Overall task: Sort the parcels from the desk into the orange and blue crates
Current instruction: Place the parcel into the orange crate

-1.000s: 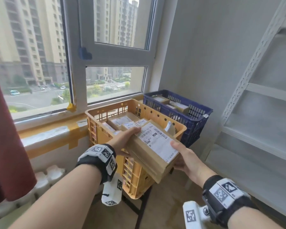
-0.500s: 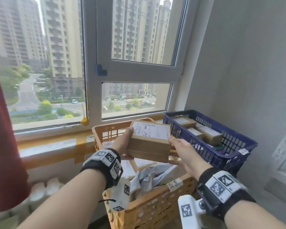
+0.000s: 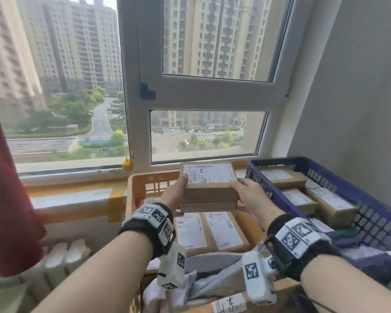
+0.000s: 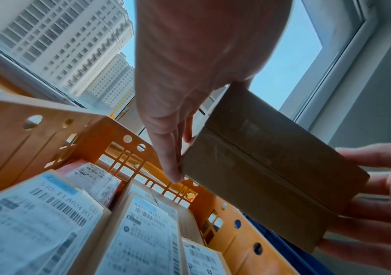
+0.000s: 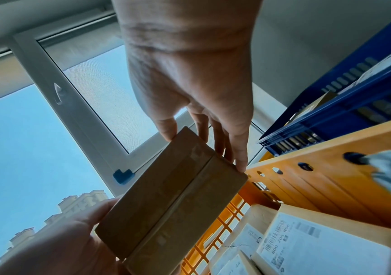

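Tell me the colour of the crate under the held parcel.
Orange crate; head view shows it best.

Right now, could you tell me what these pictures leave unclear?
- Held parcels: the head view suggests two stacked; the wrist views show only taped undersides.
- Top label: text too small.
- Orange crate: near part covered by arms and grey bags.
- Blue crate: cut off at right edge.

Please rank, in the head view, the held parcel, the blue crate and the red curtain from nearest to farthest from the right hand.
1. Held parcel: in the right hand's grip, above the orange crate.
2. Blue crate: just right of the hand.
3. Red curtain: far left, beyond the left hand.
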The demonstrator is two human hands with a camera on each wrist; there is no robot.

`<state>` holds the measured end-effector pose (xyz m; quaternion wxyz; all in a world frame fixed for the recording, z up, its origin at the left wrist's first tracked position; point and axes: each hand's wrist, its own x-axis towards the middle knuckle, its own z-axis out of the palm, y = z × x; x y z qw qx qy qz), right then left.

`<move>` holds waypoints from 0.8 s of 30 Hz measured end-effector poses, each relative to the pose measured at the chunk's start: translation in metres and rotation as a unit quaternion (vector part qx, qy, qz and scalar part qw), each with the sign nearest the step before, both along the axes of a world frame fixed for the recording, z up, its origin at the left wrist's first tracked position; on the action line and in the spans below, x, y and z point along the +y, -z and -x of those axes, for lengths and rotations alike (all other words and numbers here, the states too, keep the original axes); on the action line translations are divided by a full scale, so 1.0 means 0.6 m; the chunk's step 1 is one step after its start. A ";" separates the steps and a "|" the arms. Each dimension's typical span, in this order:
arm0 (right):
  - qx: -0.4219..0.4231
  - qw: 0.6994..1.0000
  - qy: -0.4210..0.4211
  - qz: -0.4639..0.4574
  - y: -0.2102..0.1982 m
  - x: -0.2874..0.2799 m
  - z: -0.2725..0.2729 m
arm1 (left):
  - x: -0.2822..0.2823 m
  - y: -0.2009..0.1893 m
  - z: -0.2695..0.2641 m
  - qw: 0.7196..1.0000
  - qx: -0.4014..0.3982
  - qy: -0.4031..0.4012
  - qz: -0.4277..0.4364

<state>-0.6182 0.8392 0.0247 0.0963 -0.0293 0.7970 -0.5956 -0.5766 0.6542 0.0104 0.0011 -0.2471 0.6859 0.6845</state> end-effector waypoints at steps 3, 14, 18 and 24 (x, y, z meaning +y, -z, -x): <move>-0.008 1.000 -0.009 0.010 0.009 -0.019 0.038 | -0.017 0.018 0.043 1.000 -0.012 -0.005 -0.001; -0.047 0.994 -0.061 -0.076 0.096 -0.096 0.180 | -0.086 0.102 0.168 0.997 -0.060 -0.047 0.035; -0.065 0.990 -0.096 -0.084 0.107 -0.136 0.194 | -0.125 0.108 0.167 0.992 -0.072 -0.084 0.068; -0.059 0.978 -0.159 -0.118 0.122 -0.201 0.195 | -0.180 0.123 0.153 0.977 -0.109 -0.181 0.044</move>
